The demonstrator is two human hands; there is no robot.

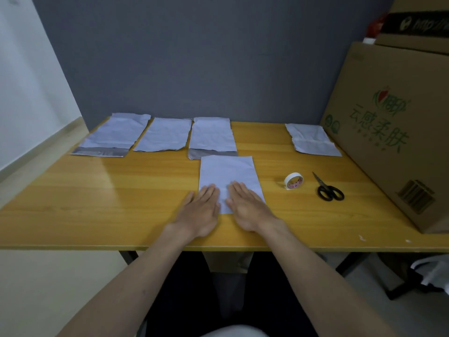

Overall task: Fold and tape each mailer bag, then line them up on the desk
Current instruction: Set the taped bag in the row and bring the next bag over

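Hands lie flat, left hand (199, 210) and right hand (245, 205) equally near, fingers straight, pressing the near end of the mailer bag (228, 176), whose long axis runs straight away across the desk (121, 190).

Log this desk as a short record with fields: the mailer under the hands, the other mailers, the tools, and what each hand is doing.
mailer being worked: white mailer bag, flat at desk centre
left hand: flat, pressing the bag's near left part
right hand: flat, pressing its near right part
back row: three mailers side by side, far left
set apart: one mailer, far right by the cardboard box
tools: tape roll and black scissors, untouched, right of the hands
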